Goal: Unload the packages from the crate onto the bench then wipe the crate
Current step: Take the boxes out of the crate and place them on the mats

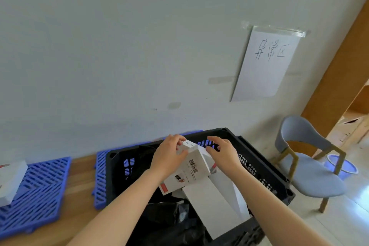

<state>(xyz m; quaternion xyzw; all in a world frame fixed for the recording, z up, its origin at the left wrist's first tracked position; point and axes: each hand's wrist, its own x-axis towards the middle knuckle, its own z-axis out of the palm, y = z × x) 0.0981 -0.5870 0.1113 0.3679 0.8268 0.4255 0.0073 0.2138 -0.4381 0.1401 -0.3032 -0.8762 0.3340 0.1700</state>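
Wooden worktop [81,175] with blue grid mats [40,185] against a grey wall [119,46], chair [311,175] at right. Over the black crate [259,158], left hand [167,156] and right hand [223,154] grip a white box [191,168].

The crate [265,168] stands partly on a mat [99,168], the top box [191,164] tilted over other packages [211,205] inside it. A second mat [40,191] lies left, a package [10,179] at its left edge; right of the crate stands a chair [315,177], a basin [345,166] behind it
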